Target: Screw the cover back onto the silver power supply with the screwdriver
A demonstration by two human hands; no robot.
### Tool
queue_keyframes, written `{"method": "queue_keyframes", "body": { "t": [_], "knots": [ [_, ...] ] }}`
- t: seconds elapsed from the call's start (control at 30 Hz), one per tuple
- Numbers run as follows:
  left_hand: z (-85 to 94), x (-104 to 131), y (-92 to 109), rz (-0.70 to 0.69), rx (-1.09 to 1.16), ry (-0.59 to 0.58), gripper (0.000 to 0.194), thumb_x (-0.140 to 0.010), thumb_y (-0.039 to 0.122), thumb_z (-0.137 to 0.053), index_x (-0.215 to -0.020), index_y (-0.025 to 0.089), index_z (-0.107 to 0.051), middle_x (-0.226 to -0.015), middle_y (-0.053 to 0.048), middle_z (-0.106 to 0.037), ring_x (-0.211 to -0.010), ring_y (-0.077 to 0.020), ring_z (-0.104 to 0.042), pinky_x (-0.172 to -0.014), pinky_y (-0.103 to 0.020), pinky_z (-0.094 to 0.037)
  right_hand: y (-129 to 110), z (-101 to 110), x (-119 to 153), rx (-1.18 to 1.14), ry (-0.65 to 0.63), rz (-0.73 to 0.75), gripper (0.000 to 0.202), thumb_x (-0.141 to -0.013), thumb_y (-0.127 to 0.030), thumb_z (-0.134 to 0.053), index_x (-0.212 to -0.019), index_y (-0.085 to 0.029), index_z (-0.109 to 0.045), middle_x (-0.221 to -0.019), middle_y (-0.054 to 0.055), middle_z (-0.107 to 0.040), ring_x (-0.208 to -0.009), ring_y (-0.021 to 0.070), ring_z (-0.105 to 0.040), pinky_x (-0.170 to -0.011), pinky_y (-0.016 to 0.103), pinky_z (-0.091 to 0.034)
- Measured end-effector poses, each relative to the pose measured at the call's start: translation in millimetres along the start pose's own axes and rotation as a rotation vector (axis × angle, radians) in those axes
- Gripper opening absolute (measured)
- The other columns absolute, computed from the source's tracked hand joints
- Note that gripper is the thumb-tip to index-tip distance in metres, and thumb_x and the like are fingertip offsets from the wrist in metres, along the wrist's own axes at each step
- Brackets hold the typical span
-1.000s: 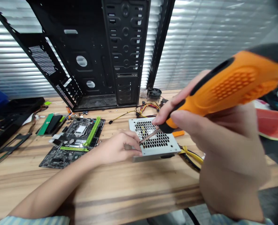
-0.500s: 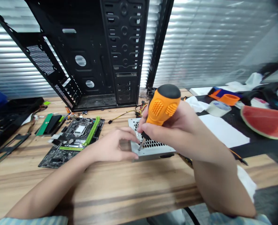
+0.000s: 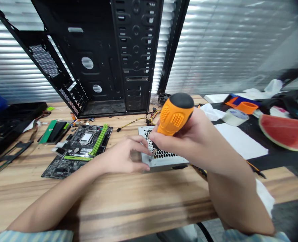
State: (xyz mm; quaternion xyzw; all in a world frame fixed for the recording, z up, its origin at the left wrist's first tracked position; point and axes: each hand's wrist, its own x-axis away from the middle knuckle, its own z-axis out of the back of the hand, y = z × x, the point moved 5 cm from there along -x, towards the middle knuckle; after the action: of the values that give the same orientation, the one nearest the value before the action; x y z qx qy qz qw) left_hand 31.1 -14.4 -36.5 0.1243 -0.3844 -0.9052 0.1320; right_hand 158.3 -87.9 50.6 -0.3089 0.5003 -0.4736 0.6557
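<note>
A grey metal power supply point(image 3: 164, 161) lies on the wooden table, its honeycomb-grilled face up. At its left end, my left hand point(image 3: 125, 154) holds the near corner, thumb by the front edge and a finger over the top. My right hand point(image 3: 191, 134) is wrapped round an orange and black screwdriver point(image 3: 175, 116), tilted with its handle up and to the right. The screwdriver's shaft points down to the near left corner, beside a screw point(image 3: 150, 159). Whether the tip touches the metal I cannot tell.
A motherboard point(image 3: 81, 148) with green slots lies left of the power supply. Behind stands a black computer case point(image 3: 136, 60), with loose cables point(image 3: 132, 123) before it. Right are white paper point(image 3: 236, 141), a tape roll point(image 3: 236, 116) and a watermelon-slice-shaped thing point(image 3: 285, 131).
The screwdriver tip has shifted slightly up and right, off the corner screw, which now shows. My left hand stays at the power supply's left end. The view has shifted a little.
</note>
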Motion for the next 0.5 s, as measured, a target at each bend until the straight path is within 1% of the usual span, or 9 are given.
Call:
{"method": "queue_keyframes", "body": {
  "t": [0.13,0.27,0.33,0.4,0.5],
  "knots": [
    [-0.6,-0.3,2.2,-0.006,0.048,-0.005,0.026,-0.071,0.032,-0.081,-0.093,0.018,-0.076,-0.102,-0.005,-0.072,-0.097,-0.0219,-0.066,-0.091,-0.033,-0.051,-1.2,-3.5,1.2,0.096,-0.007,-0.016,0.011,-0.079,-0.018,-0.067,-0.08,-0.02,-0.057,-0.066,-0.005,-0.053,-0.06,0.0088,-0.046,-0.051,0.022,-0.039],
    [-0.6,-1.0,5.3,-0.013,0.046,0.008,0.021,-0.071,0.031,-0.08,-0.087,0.018,-0.075,-0.104,-0.005,-0.071,-0.101,-0.0231,-0.065,-0.095,-0.035,-0.05,3.0,-4.9,-0.2,0.146,0.047,-0.031,0.009,-0.081,-0.018,-0.065,-0.08,-0.02,-0.056,-0.064,-0.005,-0.051,-0.058,0.0088,-0.045,-0.047,0.022,-0.035],
    [-1.5,-1.2,6.8,-0.023,0.047,0.016,0.019,-0.072,0.031,-0.079,-0.086,0.018,-0.075,-0.104,-0.005,-0.07,-0.1,-0.0225,-0.066,-0.095,-0.035,-0.05,3.1,-7.0,0.3,0.135,0.04,-0.027,0.009,-0.082,-0.02,-0.066,-0.082,-0.02,-0.057,-0.066,-0.005,-0.053,-0.06,0.0096,-0.049,-0.049,0.022,-0.038],
    [-2.2,-1.1,7.1,-0.019,0.048,0.038,0.017,-0.074,0.031,-0.077,-0.085,0.018,-0.075,-0.104,-0.005,-0.07,-0.098,-0.0216,-0.066,-0.094,-0.034,-0.051,-2.3,-6.8,3.4,0.111,0.047,0.004,0.01,-0.083,-0.021,-0.068,-0.085,-0.02,-0.058,-0.068,-0.004,-0.055,-0.063,0.0107,-0.053,-0.051,0.023,-0.042],
    [-4.8,-1.2,4.7,0.017,0.055,0.036,0.018,-0.079,0.033,-0.073,-0.087,0.017,-0.076,-0.103,-0.006,-0.071,-0.094,-0.0204,-0.066,-0.088,-0.032,-0.053,-19.9,3.7,13.8,0.08,0.174,0.096,0.012,-0.083,-0.023,-0.071,-0.087,-0.024,-0.059,-0.075,-0.004,-0.058,-0.073,0.0136,-0.06,-0.062,0.027,-0.05]
  ]
}}
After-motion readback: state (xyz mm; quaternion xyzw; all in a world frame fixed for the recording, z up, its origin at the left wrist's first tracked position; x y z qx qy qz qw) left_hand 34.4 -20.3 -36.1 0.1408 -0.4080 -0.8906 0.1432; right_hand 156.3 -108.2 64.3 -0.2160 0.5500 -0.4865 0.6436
